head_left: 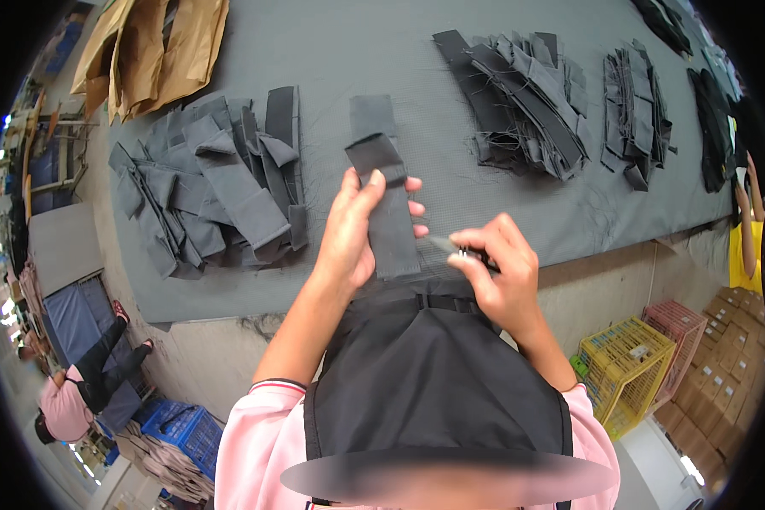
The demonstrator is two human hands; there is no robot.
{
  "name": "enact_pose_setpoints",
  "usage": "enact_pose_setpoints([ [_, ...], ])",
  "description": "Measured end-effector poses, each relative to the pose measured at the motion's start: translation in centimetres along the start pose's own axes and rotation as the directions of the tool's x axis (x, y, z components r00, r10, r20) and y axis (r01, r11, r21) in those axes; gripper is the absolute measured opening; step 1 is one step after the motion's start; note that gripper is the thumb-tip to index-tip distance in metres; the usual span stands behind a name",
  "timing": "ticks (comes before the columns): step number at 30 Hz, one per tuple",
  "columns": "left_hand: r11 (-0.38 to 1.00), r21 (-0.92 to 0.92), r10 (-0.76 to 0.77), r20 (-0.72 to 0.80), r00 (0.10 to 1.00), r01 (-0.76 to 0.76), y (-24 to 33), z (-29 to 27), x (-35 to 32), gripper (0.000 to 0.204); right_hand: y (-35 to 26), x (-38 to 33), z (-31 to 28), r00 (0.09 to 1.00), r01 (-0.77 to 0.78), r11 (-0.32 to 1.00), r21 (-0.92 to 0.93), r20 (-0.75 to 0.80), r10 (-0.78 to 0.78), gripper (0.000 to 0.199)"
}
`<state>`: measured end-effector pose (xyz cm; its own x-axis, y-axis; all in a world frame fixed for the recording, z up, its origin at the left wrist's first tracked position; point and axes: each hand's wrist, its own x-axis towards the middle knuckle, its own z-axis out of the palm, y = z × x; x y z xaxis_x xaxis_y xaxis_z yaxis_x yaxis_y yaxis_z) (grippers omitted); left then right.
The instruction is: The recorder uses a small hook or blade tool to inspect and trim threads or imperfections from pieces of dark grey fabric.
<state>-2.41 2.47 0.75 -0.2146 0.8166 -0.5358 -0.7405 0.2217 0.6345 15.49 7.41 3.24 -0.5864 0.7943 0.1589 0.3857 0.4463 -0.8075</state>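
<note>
Strip piles (208, 183) flank your left hand (348, 234) gripping an upright strip (391, 212), long axis pointing away; right hand (497, 272) pinches snips (450, 247).

On the table (450, 212), a heap of fabric strips (208, 183) lies to the left. Two more stacks lie to the right: a larger stack (527, 102) and, right of it, a smaller stack (637, 115). Between heap and stacks, the left hand (348, 234) holds one strip (387, 204) above the table, with the right hand (497, 272) just beside it. Paper sheets (149, 51) lie at the far left corner. Crates (646, 357) stand below the table's right end.
</note>
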Motion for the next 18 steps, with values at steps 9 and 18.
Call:
enact_pose_setpoints([
  [9, 0.992, -0.063, 0.1, -0.096, 0.99, -0.106, 0.6, 0.5, 0.8, 0.018, -0.7, -1.4, 0.9, 0.989, 0.127, 0.977, -0.17, 0.093, -0.112, 0.023],
  [18, 0.982, -0.064, 0.167, -0.143, 0.976, -0.177, 0.9, 0.5, 0.6, 0.019, -0.8, -1.6, 1.3, 0.998, 0.055, 0.981, -0.188, 0.022, -0.052, 0.023],
])
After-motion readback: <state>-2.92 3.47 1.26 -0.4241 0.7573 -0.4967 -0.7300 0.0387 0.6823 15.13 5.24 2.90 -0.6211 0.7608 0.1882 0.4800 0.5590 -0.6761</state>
